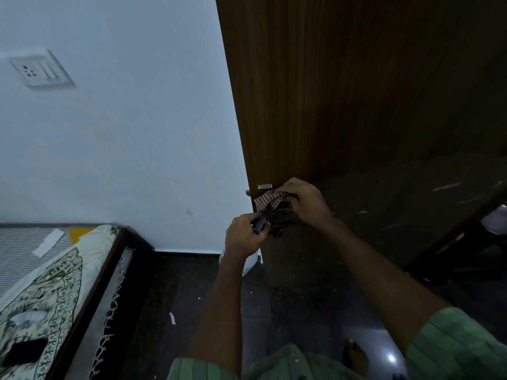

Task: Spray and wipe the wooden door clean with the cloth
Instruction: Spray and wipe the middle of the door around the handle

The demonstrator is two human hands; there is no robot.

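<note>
While the left hand (245, 235) grips a dark sprayer (262, 220) at frame centre, the right hand's (307, 200) fingers clamp the cloth (267, 200) just above it, against the door (343, 91) handle (265, 186).

Dim, bluish room light. Wooden door (343, 91) goes near black toward its right side. One small glare spot on the glossy floor (391, 358), maybe an overhead lamp. Wide-angle bending at edges; wall socket (41, 69) soft and smeared.

Site: bedroom in a home.
Evidence: bed (55, 283) with patterned cover along painted wall (137, 133), wall socket (41, 69), wooden door (343, 105), dark floor (178, 283).
</note>
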